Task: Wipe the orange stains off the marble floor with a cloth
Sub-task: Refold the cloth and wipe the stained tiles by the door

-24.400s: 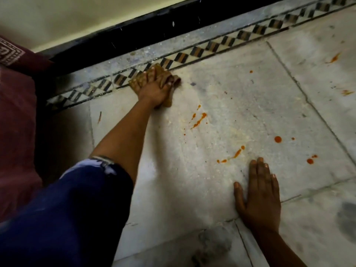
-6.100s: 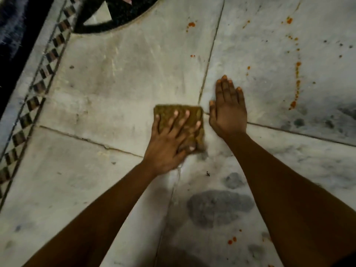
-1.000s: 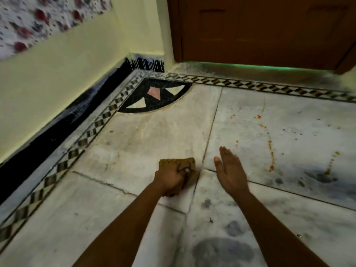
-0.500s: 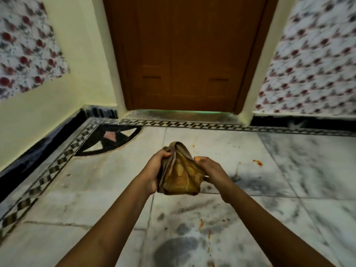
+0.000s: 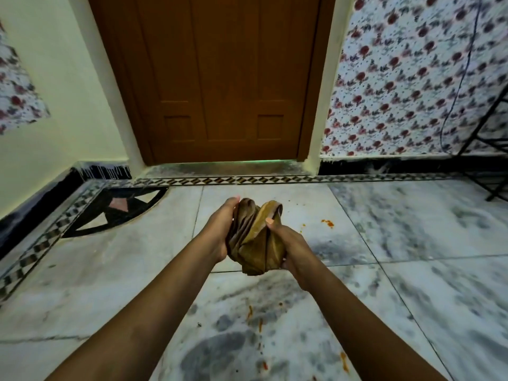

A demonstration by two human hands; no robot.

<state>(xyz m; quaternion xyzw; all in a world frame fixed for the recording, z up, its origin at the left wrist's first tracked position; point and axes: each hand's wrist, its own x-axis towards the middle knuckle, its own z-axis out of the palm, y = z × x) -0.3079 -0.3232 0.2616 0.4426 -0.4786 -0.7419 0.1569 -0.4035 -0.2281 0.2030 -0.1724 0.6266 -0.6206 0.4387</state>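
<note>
Marble floor (image 5: 115, 270) open all round, nothing standing on it in middle. Closed door (image 5: 225, 78) blocks front; black rack legs (image 5: 492, 171) at far right.

The single head-worn view looks forward and slightly down across the marble floor (image 5: 412, 243) toward a closed wooden door (image 5: 228, 78). Both forearms reach in from the bottom edge, close to the lens.
</note>
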